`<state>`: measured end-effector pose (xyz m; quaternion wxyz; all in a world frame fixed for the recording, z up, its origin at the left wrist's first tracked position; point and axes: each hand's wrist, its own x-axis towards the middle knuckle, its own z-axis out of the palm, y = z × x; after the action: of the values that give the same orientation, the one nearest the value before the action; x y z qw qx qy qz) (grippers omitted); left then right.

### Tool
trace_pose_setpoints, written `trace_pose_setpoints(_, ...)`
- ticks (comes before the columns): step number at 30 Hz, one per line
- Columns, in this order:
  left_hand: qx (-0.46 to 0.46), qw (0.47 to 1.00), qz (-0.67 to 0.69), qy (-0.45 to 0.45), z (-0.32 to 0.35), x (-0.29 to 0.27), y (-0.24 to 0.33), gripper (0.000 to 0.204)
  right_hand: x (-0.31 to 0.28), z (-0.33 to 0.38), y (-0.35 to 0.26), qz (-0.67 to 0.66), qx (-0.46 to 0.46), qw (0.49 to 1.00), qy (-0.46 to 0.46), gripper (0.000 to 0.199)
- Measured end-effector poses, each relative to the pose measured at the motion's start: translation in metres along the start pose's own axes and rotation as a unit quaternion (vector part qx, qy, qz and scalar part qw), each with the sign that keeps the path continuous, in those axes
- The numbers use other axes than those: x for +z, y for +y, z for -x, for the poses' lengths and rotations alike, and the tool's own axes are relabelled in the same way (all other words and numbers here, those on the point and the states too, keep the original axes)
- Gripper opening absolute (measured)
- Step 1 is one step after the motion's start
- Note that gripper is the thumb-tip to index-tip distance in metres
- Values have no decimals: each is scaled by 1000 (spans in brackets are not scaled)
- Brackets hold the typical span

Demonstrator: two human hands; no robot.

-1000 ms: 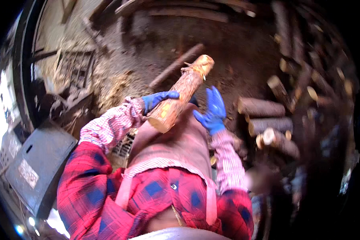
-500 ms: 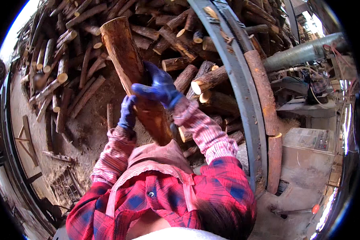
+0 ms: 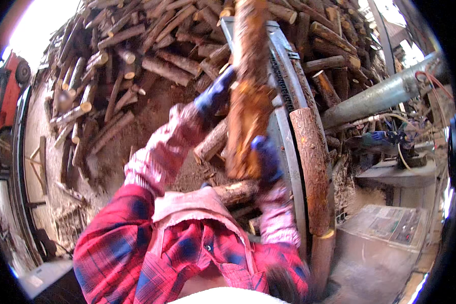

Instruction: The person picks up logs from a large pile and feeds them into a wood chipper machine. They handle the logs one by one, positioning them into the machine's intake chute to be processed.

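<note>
A long log with reddish-brown bark and a torn, orange-brown lower end stands lengthwise in front of me, over the left edge of a grey steel conveyor rail. My left hand, in a blue glove, grips the log's left side partway up; the log hides some of its fingers. Lower down, my right hand, also gloved in blue, is closed around the right side near the close end. Motion blurs both the log and this hand. Another bark-covered log lies on the conveyor just right of my right hand.
A large pile of cut logs spreads across the far side and left. At right are a thick grey metal pipe and a pale control box. A red vehicle stands at far left.
Both hands have carried the log rightward, from above the ground to over the conveyor rail. It has turned more upright in view, and my hands have shifted apart along it.
</note>
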<state>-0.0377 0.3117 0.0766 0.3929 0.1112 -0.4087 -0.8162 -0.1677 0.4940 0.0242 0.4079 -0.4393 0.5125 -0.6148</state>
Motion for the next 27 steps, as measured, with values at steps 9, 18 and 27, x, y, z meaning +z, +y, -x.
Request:
trace_pose_setpoints(9,-112,916,-376,88,29,-145,-9,69,-136,-181,-60,290,-11,956,32,88)
trace_pose_setpoints(18,-412,638,-507,408,491,-367,-34,46,-292,-169,-4,657,-403,546,-328,50)
trace_pose_setpoints(27,-514,601,-325,518,594,-414,-81,57,-41,-118,83,654,-213,723,60,38)
